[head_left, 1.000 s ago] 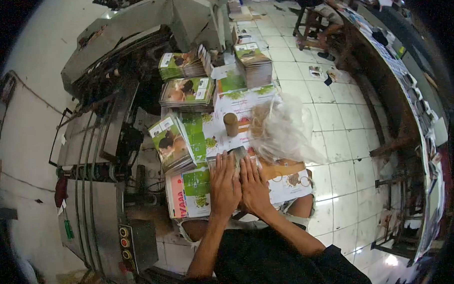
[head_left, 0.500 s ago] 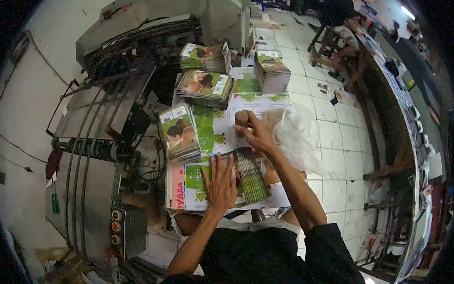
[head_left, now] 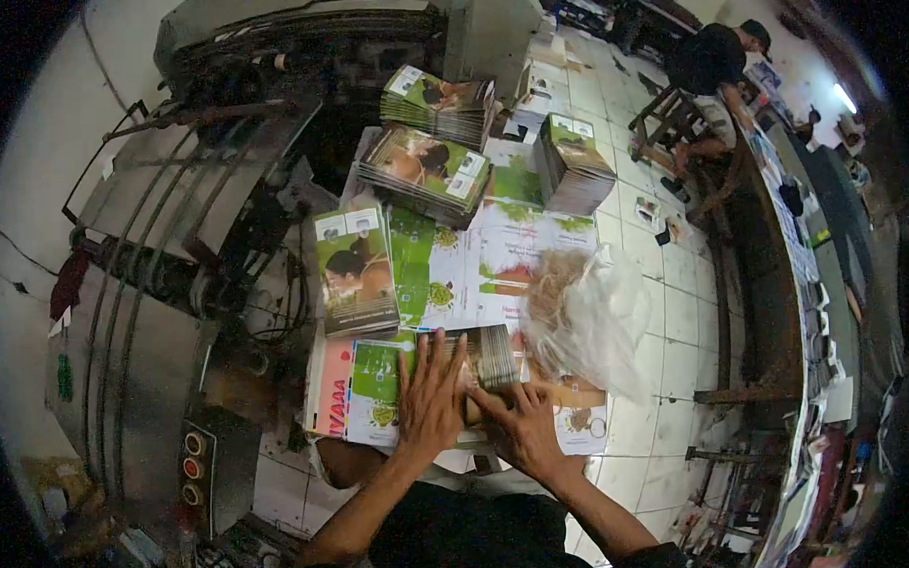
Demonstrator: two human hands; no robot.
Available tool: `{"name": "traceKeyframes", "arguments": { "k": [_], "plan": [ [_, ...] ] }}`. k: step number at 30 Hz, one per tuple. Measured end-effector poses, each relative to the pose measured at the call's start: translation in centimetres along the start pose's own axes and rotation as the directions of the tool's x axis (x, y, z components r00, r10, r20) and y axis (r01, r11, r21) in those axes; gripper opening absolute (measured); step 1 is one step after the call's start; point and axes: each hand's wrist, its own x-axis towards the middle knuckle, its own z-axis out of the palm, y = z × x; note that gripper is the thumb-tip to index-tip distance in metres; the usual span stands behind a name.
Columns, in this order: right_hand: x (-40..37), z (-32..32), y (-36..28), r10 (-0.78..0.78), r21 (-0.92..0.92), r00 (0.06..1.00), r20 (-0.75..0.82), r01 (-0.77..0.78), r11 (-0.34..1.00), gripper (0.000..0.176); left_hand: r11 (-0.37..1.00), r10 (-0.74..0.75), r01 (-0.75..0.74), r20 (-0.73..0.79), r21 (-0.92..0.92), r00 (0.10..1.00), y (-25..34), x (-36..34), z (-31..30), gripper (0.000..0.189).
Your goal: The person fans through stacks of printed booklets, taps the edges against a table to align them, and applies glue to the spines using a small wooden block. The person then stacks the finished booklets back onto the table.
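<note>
A fanned row of printed booklets (head_left: 489,349) lies before me on the printed sheets, partly covered by both hands. My left hand (head_left: 436,395) rests flat on its left side, fingers spread. At the near end, my right hand (head_left: 520,427) is bent low over the booklets. Beside its thumb shows a bit of a brown rounded block (head_left: 472,412), mostly hidden by the hand. To the right is a clear plastic bag (head_left: 611,324) with tan rubber bands (head_left: 557,288) in it.
Booklet stacks stand at left (head_left: 356,277), behind (head_left: 426,170), at the far back (head_left: 438,104) and at right (head_left: 575,165). A machine with a button box (head_left: 216,468) is on my left. Another person (head_left: 707,65) sits at a long bench on the right.
My right hand has come down and nearer from above the sheets, where it gripped the brown block, to the near end of the booklets. The left hand stays flat. The view has shifted.
</note>
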Motion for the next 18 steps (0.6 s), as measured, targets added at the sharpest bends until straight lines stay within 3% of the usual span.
{"name": "traceKeyframes", "arguments": {
  "k": [4,8,10,11,13,17,18],
  "plan": [
    [3.0,1.1,2.4,0.029,0.014,0.996,-0.079,-0.028,1.000,0.059,0.999,-0.015,0.015,0.016,0.047,1.000,-0.5,0.2,0.7,0.058],
    [7.8,-0.2,3.6,0.148,0.094,0.989,-0.023,-0.145,0.985,0.057,1.000,-0.024,0.025,-0.024,0.010,0.999,-0.2,0.2,0.5,0.058],
    [10.1,0.4,4.8,0.021,-0.005,0.966,-0.259,-0.023,1.000,0.058,0.998,-0.032,0.032,-0.003,0.052,0.999,0.2,0.1,0.1,0.058],
    [12.0,1.0,5.5,0.074,-0.054,0.968,-0.240,-0.089,0.995,0.060,0.998,-0.026,0.027,-0.014,0.061,1.000,0.3,0.3,0.1,0.058],
    [14.2,-0.2,6.5,0.065,0.058,0.994,-0.088,-0.060,0.997,0.059,0.989,-0.064,0.060,0.023,0.133,0.998,0.4,0.0,0.4,0.059],
    [15.2,0.4,8.4,0.069,0.098,0.991,-0.117,-0.057,0.994,0.048,0.989,-0.033,0.035,-0.016,0.141,0.999,0.3,-0.1,0.7,0.058],
    [15.1,-0.2,8.1,0.192,0.327,0.953,-0.234,-0.109,0.939,0.046,0.989,-0.017,0.020,-0.024,0.147,1.000,0.2,-0.2,0.8,0.058]
  ]
}}
